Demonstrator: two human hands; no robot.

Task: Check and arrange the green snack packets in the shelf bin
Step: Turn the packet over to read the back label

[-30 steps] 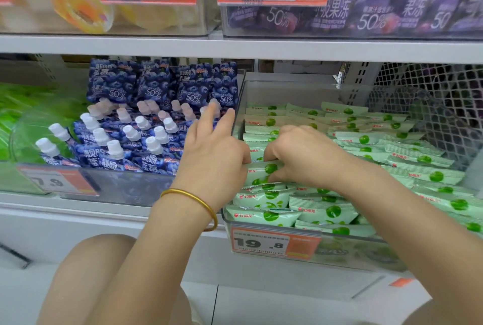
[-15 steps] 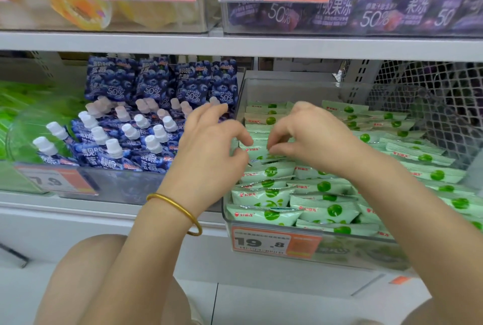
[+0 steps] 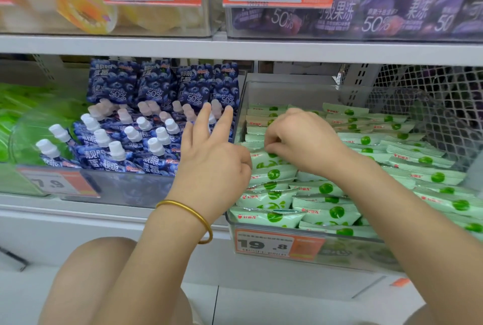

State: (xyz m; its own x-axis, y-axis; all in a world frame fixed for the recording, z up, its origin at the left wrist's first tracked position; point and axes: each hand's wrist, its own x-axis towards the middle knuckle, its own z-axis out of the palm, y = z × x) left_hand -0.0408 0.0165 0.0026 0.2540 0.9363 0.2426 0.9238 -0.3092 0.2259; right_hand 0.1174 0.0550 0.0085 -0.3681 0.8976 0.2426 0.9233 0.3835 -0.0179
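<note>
Several pale green snack packets (image 3: 324, 209) with green dots lie in rows in a clear shelf bin (image 3: 287, 92). Both hands meet at one packet (image 3: 264, 162) in the bin's left column, about midway back. My left hand (image 3: 211, 165), with a gold bangle on its wrist, pinches that packet's left edge while its other fingers point up. My right hand (image 3: 300, 139) is curled over the packet, and its fingertips pinch the top. My forearm hides the packets beneath it.
A clear bin of blue spouted jelly pouches (image 3: 136, 139) stands directly to the left. An orange price tag reading 19.8 (image 3: 277, 245) hangs on the green bin's front. Wire mesh (image 3: 431, 105) closes the right side. The upper shelf edge (image 3: 235, 47) runs above.
My right hand has moved from the front packets to one a little further back. My left hand's outer fingers curled, then straightened upward again, staying at the bin's left wall.
</note>
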